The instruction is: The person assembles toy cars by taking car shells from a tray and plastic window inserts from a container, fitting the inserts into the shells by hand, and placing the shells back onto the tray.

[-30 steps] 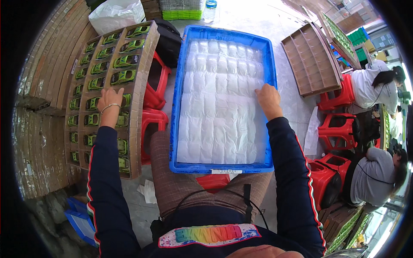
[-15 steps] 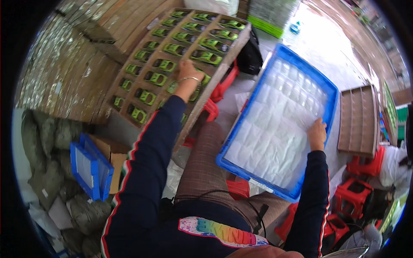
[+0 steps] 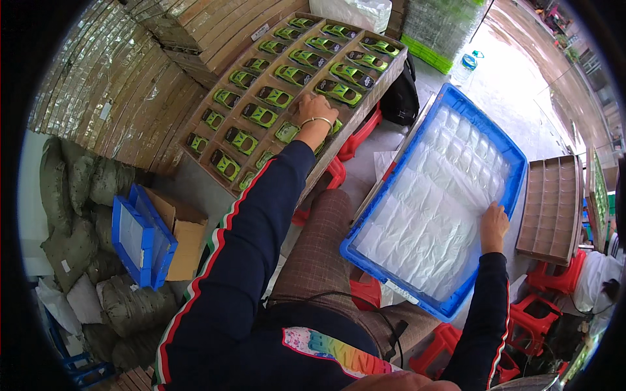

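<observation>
Bending its fingers down among the green toy cars, the left hand is over the divided tray on the left, where the cars sit in rows of compartments; whether it grips one cannot be told. At the right side of the blue plastic bin, the right hand has bent fingers beside white pocketed film, their grip unclear. A clear bottle stands beyond the bin's far end.
</observation>
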### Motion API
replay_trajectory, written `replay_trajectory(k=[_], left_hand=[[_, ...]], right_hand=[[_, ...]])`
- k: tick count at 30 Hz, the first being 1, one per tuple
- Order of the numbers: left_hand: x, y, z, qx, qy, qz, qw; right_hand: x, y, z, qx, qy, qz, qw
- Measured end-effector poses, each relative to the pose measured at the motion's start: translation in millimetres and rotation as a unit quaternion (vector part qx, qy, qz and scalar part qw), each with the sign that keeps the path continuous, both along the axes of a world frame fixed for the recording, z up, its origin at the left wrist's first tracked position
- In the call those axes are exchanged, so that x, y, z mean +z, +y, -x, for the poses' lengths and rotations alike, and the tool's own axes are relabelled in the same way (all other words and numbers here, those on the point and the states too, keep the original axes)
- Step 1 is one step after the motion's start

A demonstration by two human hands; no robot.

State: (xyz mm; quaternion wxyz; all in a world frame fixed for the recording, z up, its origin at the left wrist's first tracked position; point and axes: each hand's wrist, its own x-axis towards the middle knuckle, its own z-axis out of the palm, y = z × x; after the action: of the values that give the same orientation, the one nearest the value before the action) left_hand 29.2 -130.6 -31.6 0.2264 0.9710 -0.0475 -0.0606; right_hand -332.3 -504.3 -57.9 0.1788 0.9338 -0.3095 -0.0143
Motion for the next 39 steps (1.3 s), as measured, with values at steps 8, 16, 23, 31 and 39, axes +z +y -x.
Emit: replay_trajectory(k=[8,16,23,31,39], left_hand=[[-16.9,29.8,-5.6,0.055,-0.135,0.182,0.972],[-43.4,14.7,-29.7,0.146,-0.077,0.287,0.944],[-32.7,10.4,-26.0,0.165,-0.030,0.277,0.946],[-22.3,18.4,-10.6,0.221,-0.045,0.453,0.863],[24.8,28.9,42.3,0.186,0.102,0.645,0.734]], right_hand=[[6.1,3.8,-7.0,-0.001,-0.003,0.010,1.000],[-11.2,-5.2,-1.8,-0.133,-0.024,-0.063,0.989],[9.1,10.8,-11.1,-0.118,-0.075,-0.083,0.987],[22.9,-11.4,-25.8,-0.192,-0.074,-0.168,0.964],[32.2,-22.1,-38.7,-0.188,-0.032,-0.152,0.970]])
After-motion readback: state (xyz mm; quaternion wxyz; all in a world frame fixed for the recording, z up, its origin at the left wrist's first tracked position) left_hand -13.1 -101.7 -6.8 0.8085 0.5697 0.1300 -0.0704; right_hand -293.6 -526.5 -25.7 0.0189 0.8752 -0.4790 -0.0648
